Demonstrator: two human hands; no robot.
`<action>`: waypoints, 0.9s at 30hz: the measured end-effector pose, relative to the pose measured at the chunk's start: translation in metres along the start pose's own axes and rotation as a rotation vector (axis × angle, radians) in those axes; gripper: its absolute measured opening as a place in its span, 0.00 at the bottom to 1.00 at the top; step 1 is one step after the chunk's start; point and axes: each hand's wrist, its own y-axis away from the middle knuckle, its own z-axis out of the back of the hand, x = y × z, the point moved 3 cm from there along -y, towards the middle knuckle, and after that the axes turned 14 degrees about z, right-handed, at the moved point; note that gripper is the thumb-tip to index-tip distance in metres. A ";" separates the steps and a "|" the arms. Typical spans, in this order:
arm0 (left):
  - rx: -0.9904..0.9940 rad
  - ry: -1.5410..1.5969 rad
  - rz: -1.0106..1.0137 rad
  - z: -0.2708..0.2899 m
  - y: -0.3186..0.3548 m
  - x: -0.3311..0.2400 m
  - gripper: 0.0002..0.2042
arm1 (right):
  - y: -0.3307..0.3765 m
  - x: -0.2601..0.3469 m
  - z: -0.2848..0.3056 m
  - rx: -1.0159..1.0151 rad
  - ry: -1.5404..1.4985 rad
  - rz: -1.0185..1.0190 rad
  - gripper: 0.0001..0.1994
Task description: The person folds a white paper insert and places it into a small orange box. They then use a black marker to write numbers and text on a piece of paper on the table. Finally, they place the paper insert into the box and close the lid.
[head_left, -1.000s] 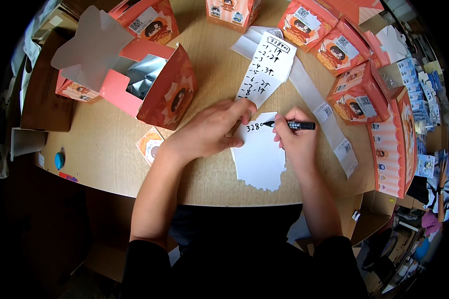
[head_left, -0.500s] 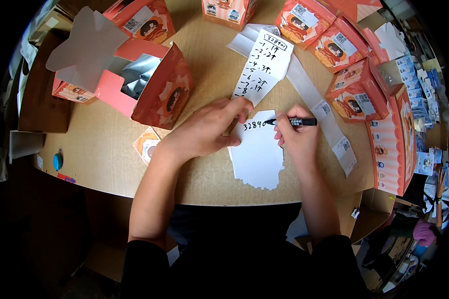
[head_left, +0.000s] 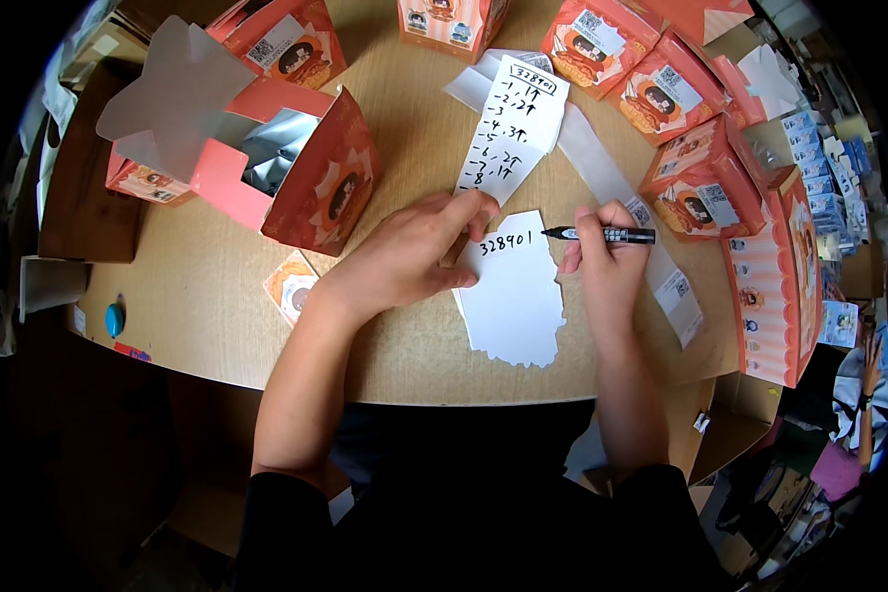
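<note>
Black marker (head_left: pixel 602 235) level, tip leftward

Bare tabletop (head_left: pixel 197 296) lies open leftward; open pink box (head_left: pixel 296 178) blocks beyond.

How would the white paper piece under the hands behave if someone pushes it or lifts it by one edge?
The white paper piece lies fully flat on the wooden table, so it is probably thin, light and floppy when lifted. The left hand presses on its corner while the right hand holds the black marker, which suggests it would slide easily if not held.
</note>
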 end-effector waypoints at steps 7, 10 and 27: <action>-0.037 0.145 0.001 0.004 -0.001 0.002 0.28 | 0.004 0.017 -0.005 0.106 -0.014 -0.010 0.13; -0.137 0.163 0.016 0.008 -0.006 0.004 0.24 | 0.005 0.017 0.000 0.107 -0.025 0.057 0.11; -0.345 -0.061 -0.242 0.002 -0.006 0.014 0.20 | 0.061 0.057 0.007 0.508 0.160 0.250 0.16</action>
